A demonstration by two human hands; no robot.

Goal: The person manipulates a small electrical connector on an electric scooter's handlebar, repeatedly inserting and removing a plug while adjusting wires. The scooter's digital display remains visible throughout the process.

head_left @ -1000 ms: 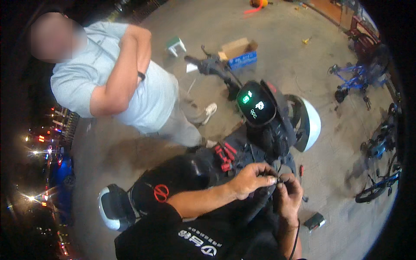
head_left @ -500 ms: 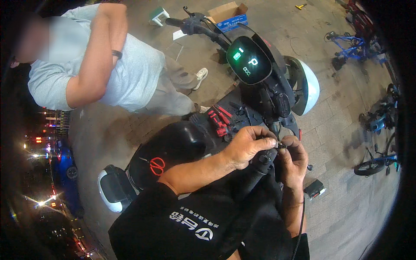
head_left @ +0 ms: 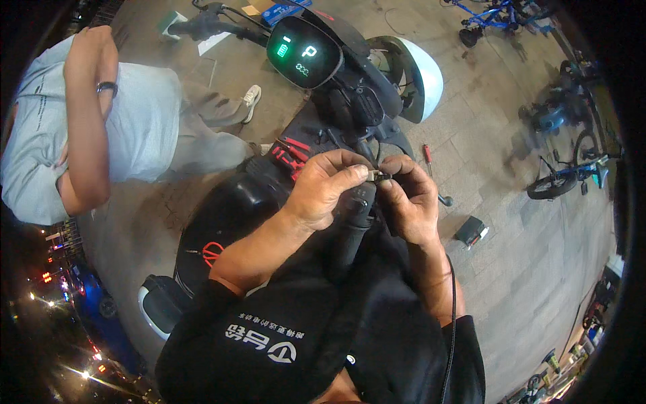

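A black scooter (head_left: 229, 209) fills the middle of the frame, its dark oval display (head_left: 304, 52) glowing green at top centre. A blue box (head_left: 286, 10) lies at the top edge. At centre, my left hand (head_left: 328, 188) and right hand (head_left: 408, 199) pinch a small connector (head_left: 378, 177) between fingertips, just above the black handlebar grip (head_left: 354, 225).

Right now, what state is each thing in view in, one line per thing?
left hand: closed, pinching a small connector.
right hand: closed, pinching the same connector from the other side.
small connector: held between both hands.
scooter display: lit, green symbols showing.
handlebar grip: under the hands, not gripped.
screwdriver: lying on the pavement.
bystander's arms: crossed.
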